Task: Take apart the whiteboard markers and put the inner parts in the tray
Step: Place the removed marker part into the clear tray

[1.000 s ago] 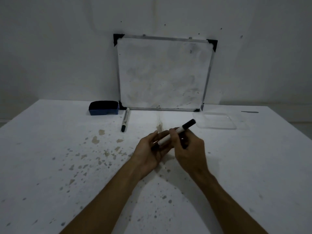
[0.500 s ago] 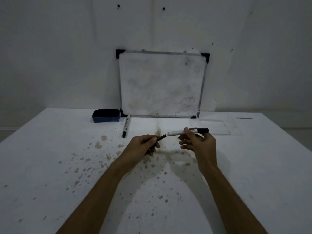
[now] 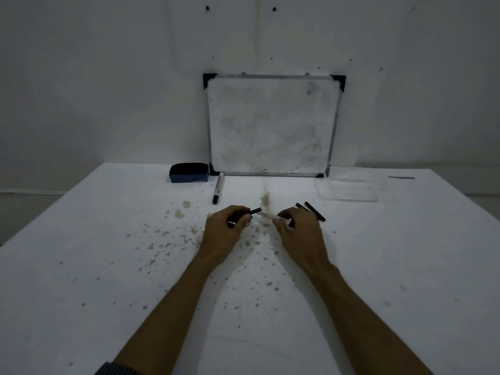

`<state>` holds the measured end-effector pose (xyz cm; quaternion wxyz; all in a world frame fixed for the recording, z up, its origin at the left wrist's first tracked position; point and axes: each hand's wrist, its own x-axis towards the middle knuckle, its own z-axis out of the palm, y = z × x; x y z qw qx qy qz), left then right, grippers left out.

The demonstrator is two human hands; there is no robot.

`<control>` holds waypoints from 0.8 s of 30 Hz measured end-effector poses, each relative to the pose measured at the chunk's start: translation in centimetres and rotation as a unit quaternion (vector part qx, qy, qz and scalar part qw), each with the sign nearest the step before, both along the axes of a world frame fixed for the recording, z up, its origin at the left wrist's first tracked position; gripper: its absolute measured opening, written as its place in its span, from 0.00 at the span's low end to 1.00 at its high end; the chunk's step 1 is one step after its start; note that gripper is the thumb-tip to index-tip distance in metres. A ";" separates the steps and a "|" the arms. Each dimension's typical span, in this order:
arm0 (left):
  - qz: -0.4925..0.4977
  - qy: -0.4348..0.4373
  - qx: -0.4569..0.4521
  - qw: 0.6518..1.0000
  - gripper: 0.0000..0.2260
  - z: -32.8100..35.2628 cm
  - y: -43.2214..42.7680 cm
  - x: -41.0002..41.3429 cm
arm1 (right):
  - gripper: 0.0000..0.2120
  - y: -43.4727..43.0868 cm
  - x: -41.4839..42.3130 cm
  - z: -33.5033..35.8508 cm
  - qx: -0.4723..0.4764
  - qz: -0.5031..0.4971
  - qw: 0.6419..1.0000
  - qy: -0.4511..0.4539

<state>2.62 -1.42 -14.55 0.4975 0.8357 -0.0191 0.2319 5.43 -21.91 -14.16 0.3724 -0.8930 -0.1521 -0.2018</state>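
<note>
My left hand (image 3: 230, 223) pinches the black end piece (image 3: 254, 211), right hand (image 3: 297, 226) grips the marker barrel (image 3: 282, 220); hands apart. Pull straight, no twisting. Tray (image 3: 349, 197) sits far right, looks empty.

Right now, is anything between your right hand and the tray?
Nothing visible blocks it. Only bare table lies between the right hand and the clear tray; the whiteboard stands behind, against the wall.

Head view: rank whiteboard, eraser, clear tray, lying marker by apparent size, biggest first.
1. whiteboard, by far the largest.
2. clear tray.
3. eraser, smaller in area than the tray.
4. lying marker, about as long as the eraser is wide but far thinner.
All sit at similar depth, so the order should hold.
</note>
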 end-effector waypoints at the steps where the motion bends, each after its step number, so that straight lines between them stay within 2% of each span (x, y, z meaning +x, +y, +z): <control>1: -0.003 -0.001 -0.011 1.000 0.07 0.0 0.1 0.1 | 0.12 -0.1 0.1 -0.3 -0.022 -0.016 1.000 -0.014; 6: -0.020 0.008 -0.047 0.999 0.03 0.2 0.3 -0.1 | 0.12 -0.5 0.2 -0.5 -0.079 -0.041 0.996 0.006; 10: -0.026 0.009 -0.053 0.998 0.06 0.4 -0.1 -0.7 | 0.19 -0.5 -1.2 0.5 0.067 0.052 0.996 0.020; 13: -0.074 0.028 -0.038 0.996 0.06 0.6 -0.6 -1.3 | 0.18 -0.7 -1.9 1.7 0.140 0.113 0.982 0.057; 18: -0.128 0.061 -0.045 0.989 0.11 1.0 -2.9 -0.9 | 0.06 -3.7 -2.0 2.7 0.071 0.110 0.991 0.026; 24: -0.202 0.081 -0.015 0.976 0.04 2.9 -9.3 1.4 | 0.08 -10.5 -2.8 3.1 -0.010 0.072 0.997 0.035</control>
